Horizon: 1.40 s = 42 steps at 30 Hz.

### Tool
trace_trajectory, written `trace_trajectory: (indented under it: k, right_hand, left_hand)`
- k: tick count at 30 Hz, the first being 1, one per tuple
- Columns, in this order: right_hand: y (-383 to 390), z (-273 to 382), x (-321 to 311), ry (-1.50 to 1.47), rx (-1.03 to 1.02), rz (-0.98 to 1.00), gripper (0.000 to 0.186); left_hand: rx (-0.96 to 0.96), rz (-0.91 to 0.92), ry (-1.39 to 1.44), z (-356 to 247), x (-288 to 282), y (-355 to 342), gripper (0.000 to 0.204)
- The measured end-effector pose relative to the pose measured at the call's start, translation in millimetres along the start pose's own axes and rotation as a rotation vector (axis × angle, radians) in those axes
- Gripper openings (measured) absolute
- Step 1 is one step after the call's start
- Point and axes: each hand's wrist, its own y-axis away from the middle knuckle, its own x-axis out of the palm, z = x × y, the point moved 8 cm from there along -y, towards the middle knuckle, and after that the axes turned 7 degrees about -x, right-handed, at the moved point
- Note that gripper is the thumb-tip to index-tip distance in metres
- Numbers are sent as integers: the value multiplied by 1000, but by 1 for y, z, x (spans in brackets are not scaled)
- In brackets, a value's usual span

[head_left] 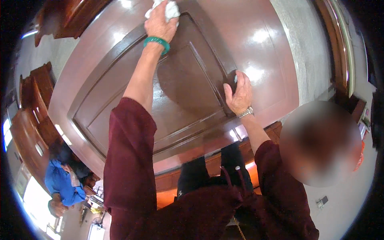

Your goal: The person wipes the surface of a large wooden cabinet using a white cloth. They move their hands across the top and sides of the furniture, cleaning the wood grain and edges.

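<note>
A glossy brown wooden tabletop (264, 52) with a moulded, recessed centre panel (176, 92) spreads out before me. At its far side my left hand (160, 26), with a green bangle (157, 43) on the wrist, is closed over a crumpled white cloth (172, 11) pressed to the surface. Nearer and to the right, my right hand (240, 94) rests at the panel's right border. Its thumb stands apart from the fingers, and a metal-band watch (245, 112) circles the wrist. A small pale-blue spot shows beside its fingertips; I cannot tell what it is.
Carved brown wooden furniture (38, 108) stands along the left. A person in a blue top (64, 182) is at the lower left. Close on my right is another person, blurred (320, 144). A long polished wooden piece (334, 36) runs along the right, beyond grey floor (310, 52).
</note>
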Motion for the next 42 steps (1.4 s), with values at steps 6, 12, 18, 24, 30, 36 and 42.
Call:
trace_trajectory:
  k: [6, 12, 18, 24, 30, 36, 42]
  right_hand:
    - [5, 1, 2, -30, -4, -37, 56]
    - [5, -1, -7, -129, -9, -105, 54]
    - [-4, -30, -20, -484, 144, -211, 46]
    - [3, -60, -73, -692, 101, -45, 40]
    - [42, -135, -104, -172, 104, -108, 43]
    - [74, -102, -76, -65, -121, 207, 49]
    - [5, -116, -63, -36, -240, 57, 32]
  left_hand:
    - [254, 54, 20, -69, 51, 11, 53]
    - [50, 118, 56, -95, 48, 101, 62]
    - [-377, 55, 447, -122, 45, 193, 55]
    - [-521, 276, 737, -191, 49, 247, 35]
    - [-180, -177, 82, -155, 38, 183, 33]
    - [-340, -67, -426, -114, 89, 126, 53]
    - [-369, -40, -490, -120, 98, 129, 55]
